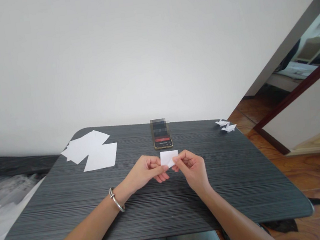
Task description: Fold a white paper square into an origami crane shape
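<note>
Between my two hands is a small folded piece of white paper [168,157], held up over the middle of the table. My left hand [152,169] pinches its lower left edge between thumb and fingers; a silver bangle circles that wrist. On the other side, my right hand [191,167] grips the lower right corner with thumb and forefinger. A slanting fold line shows near the paper's lower right. The fingers behind the sheet are partly hidden.
A phone [163,144] lies just beyond my hands. Several loose white sheets [102,156] overlap at the table's left. Two small folded paper figures [229,128] stand near the far right corner. The dark table [150,217] meets a white wall [139,59] behind.
</note>
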Tool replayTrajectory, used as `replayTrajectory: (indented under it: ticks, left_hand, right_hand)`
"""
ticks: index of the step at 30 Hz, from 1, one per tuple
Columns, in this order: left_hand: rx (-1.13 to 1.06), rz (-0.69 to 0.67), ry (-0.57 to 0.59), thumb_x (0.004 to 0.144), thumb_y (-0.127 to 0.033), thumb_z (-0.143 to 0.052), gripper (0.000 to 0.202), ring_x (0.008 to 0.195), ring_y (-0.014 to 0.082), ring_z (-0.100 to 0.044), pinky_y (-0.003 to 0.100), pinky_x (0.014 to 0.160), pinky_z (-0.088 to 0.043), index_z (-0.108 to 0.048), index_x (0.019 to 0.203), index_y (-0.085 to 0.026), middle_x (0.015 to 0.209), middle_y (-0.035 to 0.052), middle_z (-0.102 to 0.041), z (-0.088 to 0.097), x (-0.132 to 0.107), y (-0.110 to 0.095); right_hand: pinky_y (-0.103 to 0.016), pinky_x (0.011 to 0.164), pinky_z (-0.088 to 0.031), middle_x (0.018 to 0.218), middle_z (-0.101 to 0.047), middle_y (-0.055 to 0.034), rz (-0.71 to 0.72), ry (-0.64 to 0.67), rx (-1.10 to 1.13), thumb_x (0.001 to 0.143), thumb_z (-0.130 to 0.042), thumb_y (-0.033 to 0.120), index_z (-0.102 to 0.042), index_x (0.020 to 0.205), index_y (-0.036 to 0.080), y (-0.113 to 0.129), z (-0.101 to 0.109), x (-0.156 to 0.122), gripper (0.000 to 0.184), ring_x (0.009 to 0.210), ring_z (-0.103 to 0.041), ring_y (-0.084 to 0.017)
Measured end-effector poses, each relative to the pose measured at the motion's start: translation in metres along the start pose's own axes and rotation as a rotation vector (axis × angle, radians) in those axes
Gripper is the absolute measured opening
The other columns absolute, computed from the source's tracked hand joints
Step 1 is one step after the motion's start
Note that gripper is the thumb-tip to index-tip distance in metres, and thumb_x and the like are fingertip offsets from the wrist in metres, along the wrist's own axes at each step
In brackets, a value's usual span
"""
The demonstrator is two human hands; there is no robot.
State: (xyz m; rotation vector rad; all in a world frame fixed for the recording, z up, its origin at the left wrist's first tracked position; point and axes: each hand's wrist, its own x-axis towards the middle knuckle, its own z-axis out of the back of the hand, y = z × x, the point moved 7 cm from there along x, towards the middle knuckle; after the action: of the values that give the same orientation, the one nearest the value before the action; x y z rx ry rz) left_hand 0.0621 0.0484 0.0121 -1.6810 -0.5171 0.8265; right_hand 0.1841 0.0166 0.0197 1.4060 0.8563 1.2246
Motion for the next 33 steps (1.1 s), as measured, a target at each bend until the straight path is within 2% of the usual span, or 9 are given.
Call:
replayTrajectory:
  ticks: [7, 14, 20, 33]
  left_hand:
    - [0.010, -0.007, 0.023, 0.067, -0.031, -0.066, 0.025, 0.047, 0.0093, -0.060, 0.019, 0.049, -0.048, -0.058, 0.062, -0.008, 0.058, 0.0054, -0.068, -0.0008, 0.0000, 0.0007]
    - [-0.017, -0.007, 0.027, 0.071, -0.042, -0.060, 0.035, 0.048, 0.0104, -0.061, 0.020, 0.049, -0.048, -0.058, 0.062, -0.008, 0.058, 0.0065, -0.068, -0.0005, 0.0001, 0.0016]
    - [-0.016, 0.004, 0.045, 0.063, -0.034, -0.069, 0.029, 0.048, 0.0088, -0.060, 0.018, 0.050, -0.048, -0.057, 0.063, -0.008, 0.058, 0.0046, -0.068, -0.0029, -0.0014, -0.0006]
    - [-0.039, 0.012, 0.071, 0.066, -0.026, -0.068, 0.021, 0.055, 0.0103, -0.063, 0.020, 0.055, -0.049, -0.058, 0.066, -0.007, 0.064, 0.0060, -0.069, -0.0038, -0.0018, 0.0019]
  right_hand:
    - [-0.024, 0.048, -0.044, 0.050, -0.057, 0.0002, -0.016, 0.001, -0.011, 0.076, -0.058, 0.029, -0.053, 0.061, 0.017, 0.0001, -0.0002, -0.0008, 0.021, 0.046, -0.054, -0.012]
    - [-0.023, 0.048, -0.044, 0.050, -0.057, 0.0006, -0.001, -0.009, -0.005, 0.076, -0.058, 0.029, -0.052, 0.061, 0.017, -0.0005, 0.0006, -0.0005, 0.021, 0.046, -0.053, -0.011]
    - [-0.022, 0.048, -0.045, 0.050, -0.057, 0.0011, -0.003, -0.010, -0.004, 0.075, -0.058, 0.029, -0.052, 0.061, 0.016, -0.0002, 0.0008, -0.0008, 0.020, 0.046, -0.054, -0.011]
    - [-0.022, 0.048, -0.043, 0.050, -0.055, 0.0011, 0.002, -0.040, -0.026, 0.076, -0.058, 0.027, -0.052, 0.061, 0.016, 0.0001, 0.0033, -0.0005, 0.020, 0.046, -0.053, -0.011]
